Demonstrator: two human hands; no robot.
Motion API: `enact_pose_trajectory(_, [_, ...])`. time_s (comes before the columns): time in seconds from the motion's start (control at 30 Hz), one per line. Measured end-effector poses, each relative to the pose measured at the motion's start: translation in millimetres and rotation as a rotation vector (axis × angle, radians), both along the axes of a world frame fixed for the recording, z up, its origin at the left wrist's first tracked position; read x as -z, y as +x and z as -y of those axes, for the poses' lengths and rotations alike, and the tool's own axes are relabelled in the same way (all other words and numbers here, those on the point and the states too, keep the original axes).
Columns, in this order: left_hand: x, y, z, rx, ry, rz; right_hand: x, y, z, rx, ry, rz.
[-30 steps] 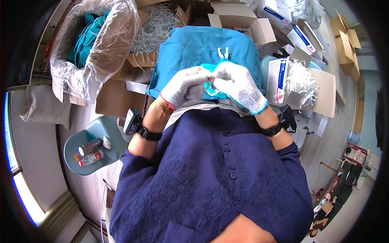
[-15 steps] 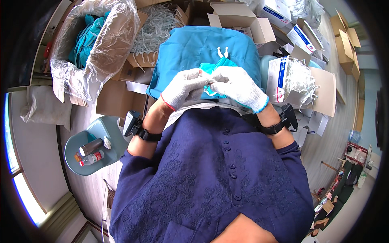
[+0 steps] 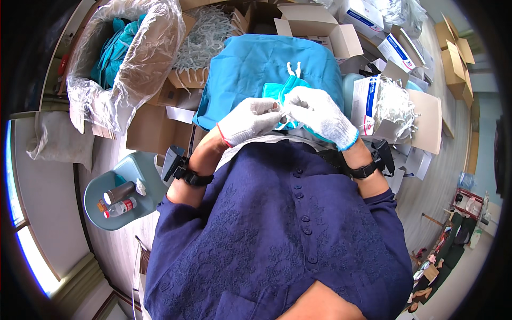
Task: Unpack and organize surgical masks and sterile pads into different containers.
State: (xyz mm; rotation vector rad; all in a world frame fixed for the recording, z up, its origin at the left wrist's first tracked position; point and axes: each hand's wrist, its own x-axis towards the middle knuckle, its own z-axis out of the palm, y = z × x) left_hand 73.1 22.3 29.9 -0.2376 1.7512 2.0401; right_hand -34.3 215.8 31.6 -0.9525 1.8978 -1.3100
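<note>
In front of my waist, my left hand (image 3: 250, 118) and my right hand (image 3: 318, 114) meet over a teal face mask (image 3: 273, 90). Both wear white knit gloves, the left cuff edged red, the right blue. My right fingers pinch the mask along its side. My left fingers are curled close beside them, closed on a thin white strap mostly hidden by the gloves. Another white strap (image 3: 294, 70) sticks up in two ends at the mask's far edge. The mask lies over a blue cloth-covered surface (image 3: 256, 58), its near part covered by my hands.
A carton lined with clear plastic (image 3: 152, 53) holds teal masks (image 3: 114, 53) at far left. White straps fill a carton (image 3: 202, 40) beside it and a box (image 3: 394, 109) at right. Open cartons (image 3: 317, 26) stand behind. A blue-grey stool (image 3: 98, 205) carries a bottle and a dark flask.
My left hand has shifted slightly down, its fingers opening a small gap from the right hand's. My right hand has turned a little and moved slightly right. The mask stays about where it was.
</note>
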Motion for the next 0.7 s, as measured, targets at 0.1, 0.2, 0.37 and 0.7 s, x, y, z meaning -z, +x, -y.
enact_pose_trajectory(0.1, [2, 1, -1, 0.042, 0.012, -0.036, -5, 0, 1, -0.027, 0.016, -0.151])
enact_pose_trajectory(0.2, [-2, 2, -8, 0.051, 0.021, -0.041, 3, -1, 2, -0.040, 0.076, -0.296])
enact_pose_trajectory(0.37, [8, 0, -16, -0.017, 0.119, -0.002, 1, 3, 1, 0.012, 0.080, -0.443])
enact_pose_trajectory(0.7, [23, 1, -27, -0.183, 0.185, 0.053, 4, -20, -19, 0.160, 0.001, -0.756])
